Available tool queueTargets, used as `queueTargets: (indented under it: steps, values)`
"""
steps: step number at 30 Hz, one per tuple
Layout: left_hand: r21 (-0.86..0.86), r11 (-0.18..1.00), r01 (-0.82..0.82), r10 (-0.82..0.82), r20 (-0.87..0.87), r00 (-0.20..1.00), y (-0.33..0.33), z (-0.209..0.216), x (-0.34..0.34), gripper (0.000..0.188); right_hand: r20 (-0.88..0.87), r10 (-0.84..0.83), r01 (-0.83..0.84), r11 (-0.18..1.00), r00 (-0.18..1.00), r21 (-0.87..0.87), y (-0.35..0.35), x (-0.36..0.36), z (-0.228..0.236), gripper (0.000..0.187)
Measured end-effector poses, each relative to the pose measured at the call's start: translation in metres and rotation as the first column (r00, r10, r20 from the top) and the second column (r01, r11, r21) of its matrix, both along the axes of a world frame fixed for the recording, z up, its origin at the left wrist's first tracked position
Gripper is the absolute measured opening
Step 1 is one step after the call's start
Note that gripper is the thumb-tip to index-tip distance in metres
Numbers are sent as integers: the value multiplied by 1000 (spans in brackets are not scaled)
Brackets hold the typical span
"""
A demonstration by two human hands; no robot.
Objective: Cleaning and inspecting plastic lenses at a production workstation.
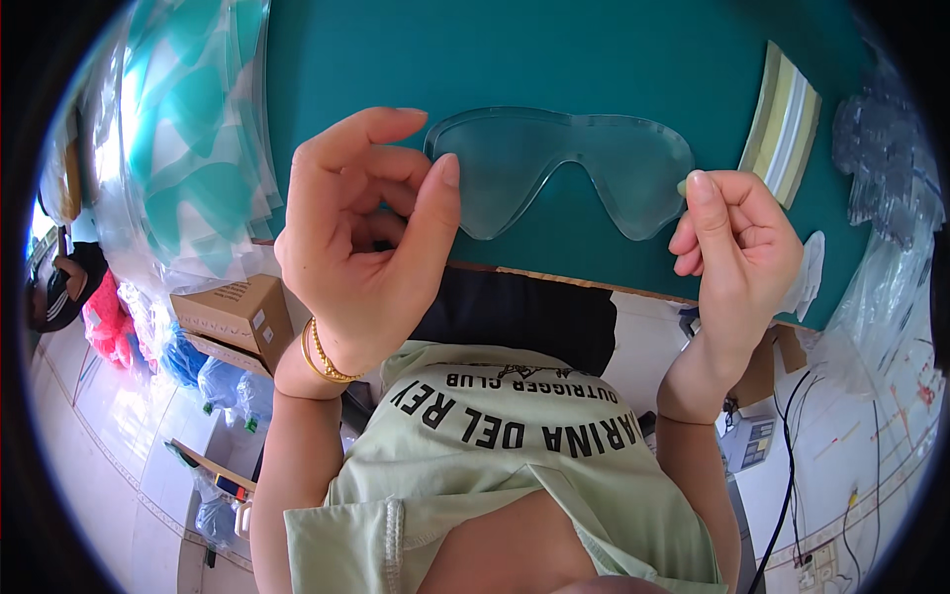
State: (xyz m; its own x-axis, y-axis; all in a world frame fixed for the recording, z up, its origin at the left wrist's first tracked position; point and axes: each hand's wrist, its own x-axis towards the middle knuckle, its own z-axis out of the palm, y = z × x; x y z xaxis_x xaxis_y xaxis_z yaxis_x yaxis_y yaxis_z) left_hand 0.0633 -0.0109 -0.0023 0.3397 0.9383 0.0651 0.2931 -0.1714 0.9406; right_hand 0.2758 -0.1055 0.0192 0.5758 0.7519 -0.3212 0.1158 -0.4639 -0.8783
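Left hand (364,223), centre left of frame: fingers loosely curled, thumb and forefinger apart at the left end of a clear visor (495,163); contact could not be told. Right hand (740,238), right of centre: thumb and forefinger pinched together at the visor's right end; grip on the edge uncertain.

The visor was upper centre, over a green table (633,49), its shape whole. Judged mid-handling: laid out singly, not bagged. Any film on or off: unreadable.

Further out: yellow-and-white strip (780,124), upper right; clear plastic pieces (884,163) beyond; plastic sheets (188,129), upper left. How many visors were done or left could not be told.
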Motion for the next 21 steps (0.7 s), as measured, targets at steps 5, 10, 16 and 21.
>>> queueTargets:
  steps: [5,10,16,21]
  values:
    - [-23,1000,-3,3,-5,1000,-1,1,0,34,-4,2,-2,1000,1000,-8,0,0,0,19]
    - [-27,1000,-11,11,-17,1000,-1,2,-1,35,-18,11,-11,1000,1000,-20,-1,1,-1,18]
    - [-24,1000,-11,11,-5,1000,1,0,1,35,342,-91,130,987,935,-92,2,17,15,21]
    - [-52,999,-10,9,-6,1000,0,3,4,33,794,41,148,975,607,-163,7,70,-4,53]
